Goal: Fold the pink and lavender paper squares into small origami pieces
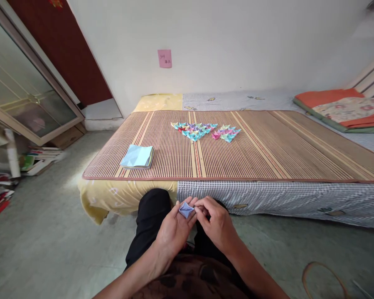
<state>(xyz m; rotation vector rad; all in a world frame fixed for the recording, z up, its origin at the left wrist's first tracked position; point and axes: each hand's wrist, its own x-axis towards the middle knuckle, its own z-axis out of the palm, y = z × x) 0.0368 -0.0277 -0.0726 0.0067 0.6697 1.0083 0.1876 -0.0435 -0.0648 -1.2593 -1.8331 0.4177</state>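
Observation:
A small purple folded-paper origami piece with pointed corners rests on the upturned fingers of my left hand, above my lap. The left thumb presses its left edge. From the other side, my right hand pinches the right tip between thumb and forefinger; its other fingers curl behind. On the bed mat lie a larger cluster of colourful folded-paper pieces and a smaller cluster beside it. To their left sits a stack of square paper, light blue on top.
The striped mat covers much of the bed, whose front edge is just beyond my knees. A folded orange quilt lies at the right. Books stand on the floor at the left, near a glass-panelled door. A pink note hangs on the wall.

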